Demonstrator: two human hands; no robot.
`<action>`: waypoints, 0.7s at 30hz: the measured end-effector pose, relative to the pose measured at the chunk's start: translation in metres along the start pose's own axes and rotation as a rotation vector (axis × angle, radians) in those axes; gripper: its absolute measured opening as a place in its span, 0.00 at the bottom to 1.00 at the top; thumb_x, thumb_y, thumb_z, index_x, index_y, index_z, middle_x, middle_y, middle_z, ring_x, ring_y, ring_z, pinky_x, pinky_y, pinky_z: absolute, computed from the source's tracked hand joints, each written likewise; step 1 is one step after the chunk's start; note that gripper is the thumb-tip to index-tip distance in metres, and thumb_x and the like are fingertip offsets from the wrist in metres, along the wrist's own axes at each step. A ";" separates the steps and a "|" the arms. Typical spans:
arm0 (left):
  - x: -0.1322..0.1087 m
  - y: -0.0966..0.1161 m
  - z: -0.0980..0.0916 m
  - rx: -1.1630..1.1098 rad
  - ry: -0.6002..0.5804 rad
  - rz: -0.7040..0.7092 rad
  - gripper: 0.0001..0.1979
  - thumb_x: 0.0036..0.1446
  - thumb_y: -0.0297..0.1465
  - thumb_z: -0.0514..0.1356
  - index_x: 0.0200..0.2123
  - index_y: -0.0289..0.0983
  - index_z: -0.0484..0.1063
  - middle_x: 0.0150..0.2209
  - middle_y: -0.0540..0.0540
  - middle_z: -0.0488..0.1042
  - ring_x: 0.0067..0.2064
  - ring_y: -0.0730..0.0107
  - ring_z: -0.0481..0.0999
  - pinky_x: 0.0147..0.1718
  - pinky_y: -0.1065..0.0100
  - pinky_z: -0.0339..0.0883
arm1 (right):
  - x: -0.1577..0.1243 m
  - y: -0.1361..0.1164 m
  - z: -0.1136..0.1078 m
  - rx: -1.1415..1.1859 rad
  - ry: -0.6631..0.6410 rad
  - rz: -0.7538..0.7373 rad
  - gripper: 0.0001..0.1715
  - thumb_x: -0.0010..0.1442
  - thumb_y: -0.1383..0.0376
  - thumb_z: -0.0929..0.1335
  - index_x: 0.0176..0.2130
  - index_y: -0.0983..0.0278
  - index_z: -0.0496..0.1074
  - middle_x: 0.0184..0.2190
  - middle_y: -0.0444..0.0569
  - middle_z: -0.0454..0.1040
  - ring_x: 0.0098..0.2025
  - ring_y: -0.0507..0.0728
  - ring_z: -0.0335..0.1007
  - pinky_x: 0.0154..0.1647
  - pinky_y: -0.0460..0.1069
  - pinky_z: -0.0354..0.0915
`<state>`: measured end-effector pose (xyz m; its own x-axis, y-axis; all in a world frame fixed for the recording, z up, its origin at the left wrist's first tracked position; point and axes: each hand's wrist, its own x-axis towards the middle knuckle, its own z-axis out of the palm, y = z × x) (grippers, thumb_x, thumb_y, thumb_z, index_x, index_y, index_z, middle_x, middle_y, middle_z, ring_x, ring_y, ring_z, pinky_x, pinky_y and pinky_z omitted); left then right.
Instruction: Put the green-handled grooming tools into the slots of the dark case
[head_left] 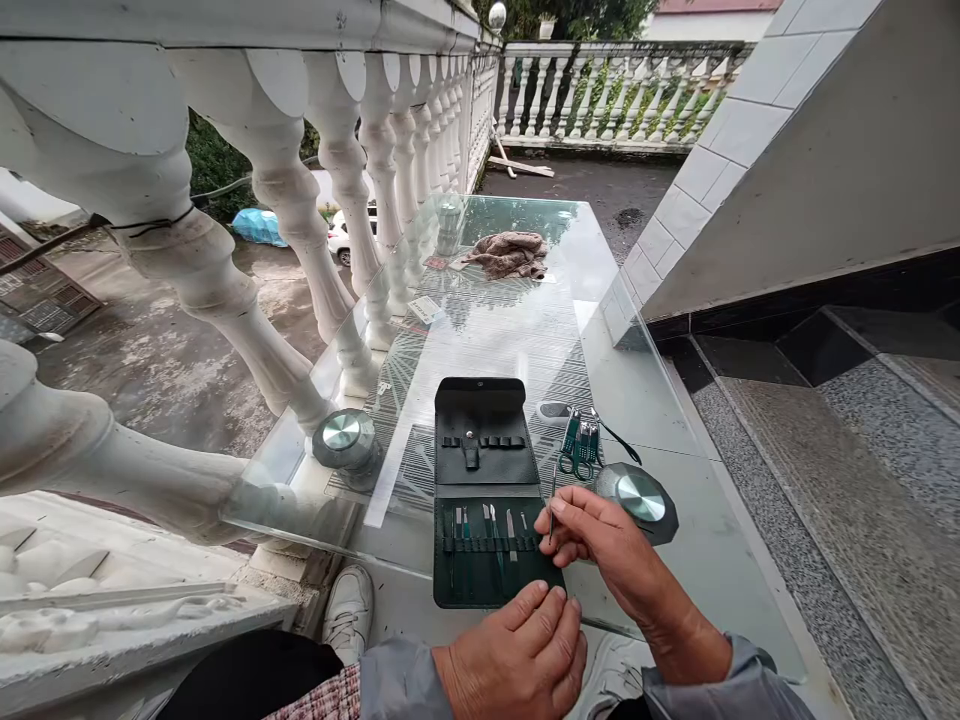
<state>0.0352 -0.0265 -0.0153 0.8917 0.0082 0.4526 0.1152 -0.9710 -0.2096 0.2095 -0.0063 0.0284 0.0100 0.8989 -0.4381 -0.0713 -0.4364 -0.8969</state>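
Observation:
An open black case (487,465) lies on the glass table (495,340), with several slim metal tools (491,535) held in the loops of its lower half. The loops in its upper flap hold nothing. My right hand (600,540) pinches a thin dark tool (553,510) upright over the case's right edge. Near the lower right corner of the case is my left hand (525,645), its fingers curled together; what they may hold is hidden. Green-handled scissors (576,462) and nail clippers (589,435) lie in a group right of the case.
A crumpled brown cloth (510,255) lies at the table's far end. Round metal-topped table supports stand at left (343,438) and right (640,497). A white balustrade (292,200) runs along the left; stone steps (817,450) are on the right.

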 end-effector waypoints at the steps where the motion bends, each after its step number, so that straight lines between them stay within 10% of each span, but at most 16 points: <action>1: 0.000 0.000 0.000 0.002 -0.008 0.004 0.15 0.62 0.29 0.51 0.48 0.28 0.69 0.50 0.35 0.69 0.52 0.55 0.69 0.53 0.55 0.61 | 0.000 0.000 0.000 -0.017 -0.002 -0.008 0.20 0.53 0.49 0.65 0.27 0.65 0.66 0.25 0.45 0.70 0.26 0.49 0.66 0.26 0.45 0.63; 21: 0.001 -0.002 -0.006 0.048 -0.017 0.092 0.16 0.60 0.27 0.50 0.47 0.26 0.69 0.48 0.32 0.71 0.50 0.55 0.71 0.49 0.57 0.67 | -0.044 0.019 -0.018 -0.820 -0.057 -0.119 0.08 0.54 0.63 0.61 0.24 0.62 0.62 0.21 0.41 0.61 0.26 0.50 0.55 0.27 0.45 0.52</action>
<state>0.0336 -0.0260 -0.0094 0.9068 -0.0757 0.4148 0.0534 -0.9552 -0.2910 0.2260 -0.0553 0.0294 -0.0805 0.9318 -0.3539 0.6772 -0.2094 -0.7053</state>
